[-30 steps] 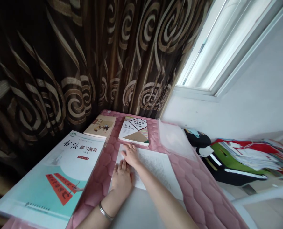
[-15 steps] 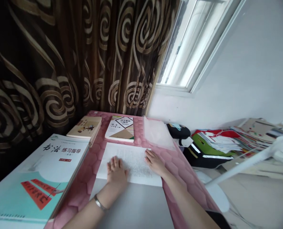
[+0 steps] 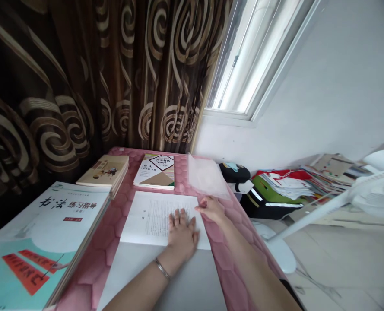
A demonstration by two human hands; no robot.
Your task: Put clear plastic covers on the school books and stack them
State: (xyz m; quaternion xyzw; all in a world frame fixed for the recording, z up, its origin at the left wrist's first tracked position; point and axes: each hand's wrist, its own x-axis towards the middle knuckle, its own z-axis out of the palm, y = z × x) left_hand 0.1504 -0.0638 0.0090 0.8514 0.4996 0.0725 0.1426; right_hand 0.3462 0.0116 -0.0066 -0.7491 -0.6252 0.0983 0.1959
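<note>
soft daylight from the window [image 3: 243,65] — blown out, dim curtain [image 3: 81,77], wide-angle edge stretch

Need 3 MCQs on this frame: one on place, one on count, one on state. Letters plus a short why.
1. Where does the left hand lie?
A. On the printed sheet
B. On the big teal book
C. On the curtain

2. How many closed books lie on the pink table?
A. One
B. Three
C. Five

3. How is the right hand placed?
A. Clenched around a pen
B. Raised clear off the table
C. Fingers flat at the sheet's right edge

Key:
1 A: its palm presses flat on the sheet's lower right part.
2 B: the teal book, the tan book and the white book are all shut.
3 C: its fingertips rest at the sheet's right corner, holding nothing.
</note>
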